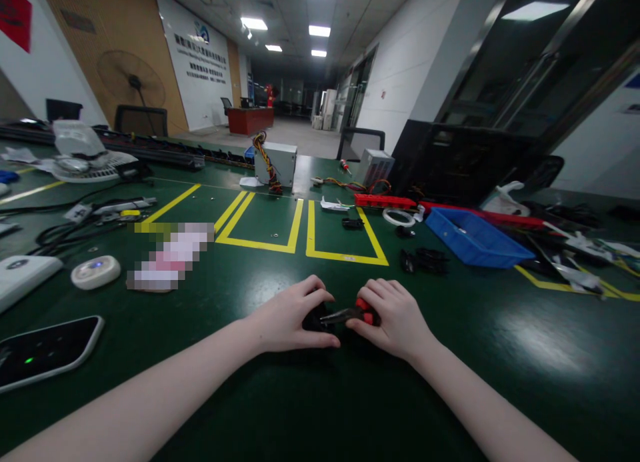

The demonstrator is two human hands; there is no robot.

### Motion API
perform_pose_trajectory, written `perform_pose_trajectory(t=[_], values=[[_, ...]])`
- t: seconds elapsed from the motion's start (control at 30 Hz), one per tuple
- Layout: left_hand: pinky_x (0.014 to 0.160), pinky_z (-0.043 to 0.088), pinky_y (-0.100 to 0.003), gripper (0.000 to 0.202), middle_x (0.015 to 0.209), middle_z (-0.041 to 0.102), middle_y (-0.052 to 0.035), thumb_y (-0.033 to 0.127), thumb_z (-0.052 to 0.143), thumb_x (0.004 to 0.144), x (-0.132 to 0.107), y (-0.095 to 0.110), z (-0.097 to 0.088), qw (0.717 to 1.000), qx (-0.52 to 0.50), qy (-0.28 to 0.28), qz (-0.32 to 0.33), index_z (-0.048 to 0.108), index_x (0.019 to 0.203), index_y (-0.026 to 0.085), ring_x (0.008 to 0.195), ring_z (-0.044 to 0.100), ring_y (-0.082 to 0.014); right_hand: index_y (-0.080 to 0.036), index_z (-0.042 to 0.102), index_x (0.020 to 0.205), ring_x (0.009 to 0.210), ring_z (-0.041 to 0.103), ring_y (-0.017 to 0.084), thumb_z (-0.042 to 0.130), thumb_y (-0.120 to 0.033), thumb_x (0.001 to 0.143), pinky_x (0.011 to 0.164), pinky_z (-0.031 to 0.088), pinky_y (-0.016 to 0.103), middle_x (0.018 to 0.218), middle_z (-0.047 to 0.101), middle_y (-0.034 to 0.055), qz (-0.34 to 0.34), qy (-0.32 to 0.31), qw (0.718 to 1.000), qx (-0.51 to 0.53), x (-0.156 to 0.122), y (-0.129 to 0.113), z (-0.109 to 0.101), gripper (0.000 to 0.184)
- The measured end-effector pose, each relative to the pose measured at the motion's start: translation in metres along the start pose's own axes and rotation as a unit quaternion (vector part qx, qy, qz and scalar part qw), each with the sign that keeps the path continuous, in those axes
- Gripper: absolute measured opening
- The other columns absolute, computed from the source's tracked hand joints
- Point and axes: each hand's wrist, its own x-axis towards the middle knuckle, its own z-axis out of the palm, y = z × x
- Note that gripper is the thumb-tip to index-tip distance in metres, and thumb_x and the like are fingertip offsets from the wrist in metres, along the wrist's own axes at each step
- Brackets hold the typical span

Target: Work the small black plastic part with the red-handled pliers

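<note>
Though close together, hands and pliers amid open tabletop, short of tape

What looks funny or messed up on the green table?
The pinkish-white thing toward the left looks odd: big blurry squares cover it, so I can't tell what it is. Black cables at the far left lie in a messy tangle. I see no spill.

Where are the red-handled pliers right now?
In the head view, the pliers are just below and right of centre, gripped in the right hand, their tips pointing left at the dark object in the left hand.
</note>
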Motion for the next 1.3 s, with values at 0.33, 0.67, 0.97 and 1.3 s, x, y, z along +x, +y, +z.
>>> perform_pose_trajectory(t=[0.33,0.67,0.97,1.3], values=[[0.083,0.053,-0.039,0.054,0.12,0.053,-0.009,0.054,0.07,0.081,0.0005,-0.0003,0.0,1.0,0.008,0.007,0.024,0.057,0.122,0.021,0.101,0.057,-0.0249,-0.02,0.053,0.078,0.075,0.051,0.019,0.065,-0.06,0.078,0.067,0.037,0.032,0.08,0.059,0.0049,0.008,-0.029,1.0,0.004,0.0022,-0.002,-0.0018,0.042],[0.076,0.053,-0.036,0.061,0.117,0.05,-0.0078,0.059,0.076,0.072,0.0001,-0.0001,-0.0001,0.999,0.017,0.003,0.034,0.056,0.116,0.021,0.096,0.058,-0.0237,-0.02,0.05,0.076,0.069,0.047,0.018,0.06,-0.064,0.081,0.064,0.035,0.033,0.078,0.057,0.0053,0.001,-0.059,0.998,0.013,0.0016,-0.0042,0.0003,0.045],[0.069,0.052,-0.03,0.042,0.115,0.05,-0.0059,0.047,0.074,0.078,-0.0005,0.0027,0.0035,1.0,0.01,-0.007,0.026,0.057,0.106,0.02,0.088,0.058,-0.0189,-0.021,0.051,0.075,0.068,0.049,0.017,0.061,-0.063,0.081,0.063,0.035,0.031,0.077,0.057,0.0033,0.004,-0.099,0.994,0.047,0.0039,-0.0032,-0.0009,0.044],[0.087,0.052,-0.038,0.025,0.126,0.052,-0.0089,0.038,0.069,0.085,-0.0012,0.0061,-0.0021,0.996,0.045,0.004,0.079,0.063,0.102,0.019,0.107,0.057,-0.0244,-0.021,0.048,0.073,0.069,0.049,0.017,0.063,-0.06,0.08,0.063,0.034,0.031,0.077,0.057,0.003,0.026,-0.09,0.994,0.06,0.004,-0.0038,0.0002,0.042]])
